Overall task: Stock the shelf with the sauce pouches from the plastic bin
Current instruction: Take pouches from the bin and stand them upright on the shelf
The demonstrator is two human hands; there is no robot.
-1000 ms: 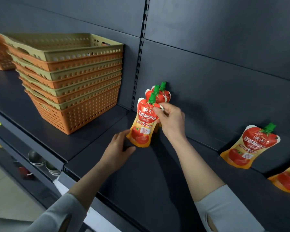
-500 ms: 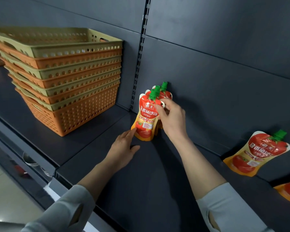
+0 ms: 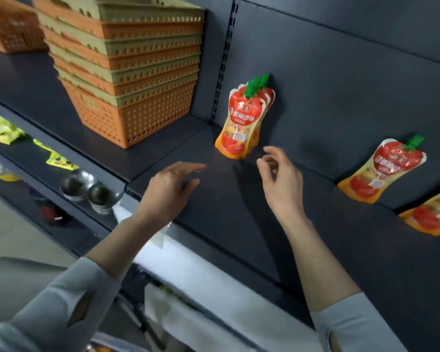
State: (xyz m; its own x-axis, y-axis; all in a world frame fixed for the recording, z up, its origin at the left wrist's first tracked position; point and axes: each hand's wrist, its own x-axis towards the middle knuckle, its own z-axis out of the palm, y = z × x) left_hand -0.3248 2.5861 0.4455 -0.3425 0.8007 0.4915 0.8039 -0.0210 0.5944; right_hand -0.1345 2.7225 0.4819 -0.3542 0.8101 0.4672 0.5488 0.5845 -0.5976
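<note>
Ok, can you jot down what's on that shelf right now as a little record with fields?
shelf: dark grey
standing pouches: tomato sauce, upright in a tight row by the back panel
leaning pouch: propped against the back panel, further right
left hand: open, empty, over the shelf
right hand: open, empty, near the standing pouches, not touching
baskets: orange and beige, stacked at left

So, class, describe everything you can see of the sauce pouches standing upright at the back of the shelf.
The standing pouches are glossy, flexible packs: red on top with a tomato picture, orange-yellow at the base, green spout caps. About three stand upright, one behind another, on the dark shelf, near the back panel. Their print is too blurred to read. The left hand and right hand hover in front, touching nothing.
</note>
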